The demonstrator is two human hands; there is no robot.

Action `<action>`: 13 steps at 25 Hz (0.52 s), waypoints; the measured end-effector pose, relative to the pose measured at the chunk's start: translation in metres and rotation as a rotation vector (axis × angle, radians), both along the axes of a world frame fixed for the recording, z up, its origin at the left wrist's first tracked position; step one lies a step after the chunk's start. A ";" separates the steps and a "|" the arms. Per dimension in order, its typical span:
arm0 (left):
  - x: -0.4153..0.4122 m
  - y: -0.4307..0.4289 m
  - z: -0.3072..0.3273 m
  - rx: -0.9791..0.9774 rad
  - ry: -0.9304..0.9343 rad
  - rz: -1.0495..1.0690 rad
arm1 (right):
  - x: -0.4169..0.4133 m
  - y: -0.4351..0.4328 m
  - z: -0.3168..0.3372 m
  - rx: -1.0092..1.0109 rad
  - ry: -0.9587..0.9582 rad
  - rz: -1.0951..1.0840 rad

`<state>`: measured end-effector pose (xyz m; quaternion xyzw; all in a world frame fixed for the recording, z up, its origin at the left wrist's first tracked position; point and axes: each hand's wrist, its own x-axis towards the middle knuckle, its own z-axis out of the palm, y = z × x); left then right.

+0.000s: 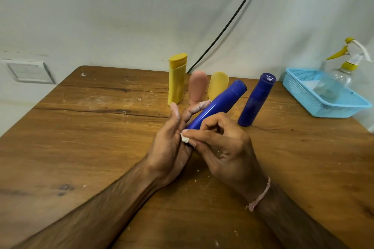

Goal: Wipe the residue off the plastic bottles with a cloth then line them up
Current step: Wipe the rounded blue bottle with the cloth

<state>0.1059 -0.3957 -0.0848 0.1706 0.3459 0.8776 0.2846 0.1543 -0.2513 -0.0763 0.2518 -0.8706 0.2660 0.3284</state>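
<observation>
A blue plastic bottle (pixel 217 104) is tilted above the wooden table (pixel 91 127), its cap pointing up and right. My left hand (pixel 172 143) supports its lower end from the left, fingers mostly straight with white residue on them. My right hand (pixel 220 147) pinches a small white cloth (pixel 184 138) against the bottle's bottom end. Behind stand a tall yellow bottle (pixel 177 80), a pink bottle (pixel 198 87), a short yellow bottle (pixel 218 85) and a second blue bottle (pixel 256 100), roughly in a row.
A light blue mesh basket (pixel 299 89) sits at the table's right back corner with a clear spray bottle (pixel 344 66) in it. A black cable (pixel 232 18) runs down the wall behind the bottles. White specks dot the tabletop.
</observation>
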 end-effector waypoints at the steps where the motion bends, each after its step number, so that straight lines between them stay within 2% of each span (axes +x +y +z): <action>1: 0.000 0.001 -0.001 -0.008 0.009 0.017 | 0.000 0.001 0.000 0.021 0.015 -0.009; 5: 0.003 0.003 0.004 -0.032 0.023 0.038 | -0.001 0.007 0.005 -0.041 0.176 -0.228; 7: 0.003 0.001 0.005 -0.106 0.052 0.041 | -0.005 0.020 0.014 -0.134 0.261 -0.385; 9: 0.005 0.000 0.005 -0.190 0.109 0.035 | -0.008 0.037 0.024 -0.267 0.267 -0.483; 13: 0.008 -0.001 0.002 -0.363 0.285 0.089 | -0.005 0.044 0.023 -0.325 0.278 -0.479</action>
